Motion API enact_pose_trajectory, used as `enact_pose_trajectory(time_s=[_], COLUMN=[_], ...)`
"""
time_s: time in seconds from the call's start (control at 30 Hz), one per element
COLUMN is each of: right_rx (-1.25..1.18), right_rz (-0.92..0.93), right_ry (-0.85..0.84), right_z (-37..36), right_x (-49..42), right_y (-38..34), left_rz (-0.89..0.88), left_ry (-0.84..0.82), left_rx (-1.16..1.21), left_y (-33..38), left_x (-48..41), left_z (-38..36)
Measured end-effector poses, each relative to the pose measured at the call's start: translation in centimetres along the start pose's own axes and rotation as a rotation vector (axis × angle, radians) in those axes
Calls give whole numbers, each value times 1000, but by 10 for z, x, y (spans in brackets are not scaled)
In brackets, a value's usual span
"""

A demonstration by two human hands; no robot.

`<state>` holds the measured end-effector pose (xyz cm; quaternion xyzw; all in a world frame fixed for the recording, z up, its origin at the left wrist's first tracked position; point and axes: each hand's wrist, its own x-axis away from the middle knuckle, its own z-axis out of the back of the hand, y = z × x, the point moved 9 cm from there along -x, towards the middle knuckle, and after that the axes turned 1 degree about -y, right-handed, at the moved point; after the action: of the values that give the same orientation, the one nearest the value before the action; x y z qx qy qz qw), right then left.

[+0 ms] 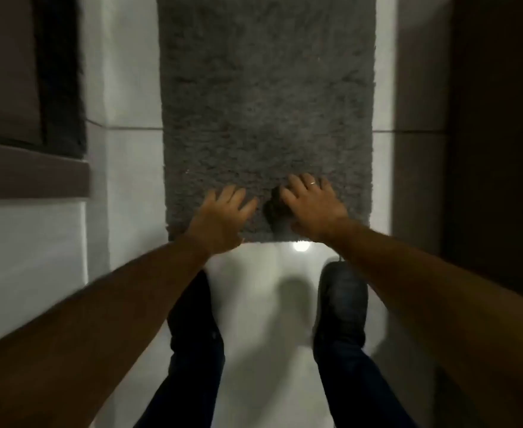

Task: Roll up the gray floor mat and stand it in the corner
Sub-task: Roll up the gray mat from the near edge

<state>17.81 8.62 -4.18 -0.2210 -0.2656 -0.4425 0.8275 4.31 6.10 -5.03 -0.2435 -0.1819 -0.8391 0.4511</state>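
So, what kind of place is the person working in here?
Probably a narrow indoor passage or hallway in a home. A long gray shaggy floor mat lies on glossy white floor tiles, with dark brown panels or doors close on either side.

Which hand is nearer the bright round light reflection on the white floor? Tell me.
Right. The right hand rests on the shaggy gray floor mat just above the bright round light reflection. The left hand sits at the mat's near edge, farther off to the left.
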Motion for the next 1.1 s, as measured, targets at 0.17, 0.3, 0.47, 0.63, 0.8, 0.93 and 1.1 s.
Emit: enact_pose_trajectory(time_s=[0.17, 0.3, 0.47, 0.63, 0.8, 0.93, 1.1], right_rx=[86, 124, 164, 153, 112, 107, 123], right_rz=[-1, 3, 22, 74, -8, -89, -46], right_ry=[-8, 35, 30, 51, 97, 146, 198], right_z=[-90, -116, -113, -93, -74, -60, -63], right_x=[-13, -13, -11, -10, -19, -36, -42], right_y=[-3, 3, 6, 6, 24, 38, 28], left_rz=[-76, -131, -166, -233, -42, 125, 261], left_ry=[-125, 21, -60, 39, 184, 266, 263], left_rx=[-175, -217, -289, -125, 190, 103, 43], left_y=[17, 16, 19, 13, -25, -38, -46], left_x=[-21, -36, -41, -45, -53, -66, -76], left_z=[-97, -107, -100, -67, -44, -41, -51])
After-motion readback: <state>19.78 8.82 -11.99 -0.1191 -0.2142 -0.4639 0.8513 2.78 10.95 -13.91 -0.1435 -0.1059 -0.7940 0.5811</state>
